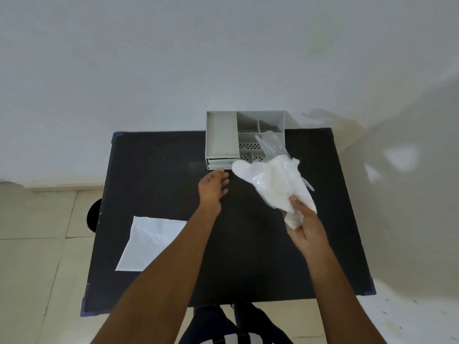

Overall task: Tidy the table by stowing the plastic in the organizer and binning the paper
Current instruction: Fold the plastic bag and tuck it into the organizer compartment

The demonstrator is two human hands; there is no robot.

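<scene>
My right hand [306, 227] grips the lower end of a crumpled white and clear plastic bag [273, 177], held up above the black table [161, 170]. The bag's upper end hangs in front of the grey organizer [221, 137] at the table's far edge and hides part of its right compartments. My left hand [213, 188] hovers open just left of the bag, near the organizer's front, holding nothing. A flat white sheet of paper [149, 242] lies on the table's near left part, partly under my left forearm.
A dark round bin [94, 216] shows on the floor beside the table's left edge, mostly hidden by the table. A white wall rises behind the organizer. My legs stand at the table's near edge. The floor is pale tile.
</scene>
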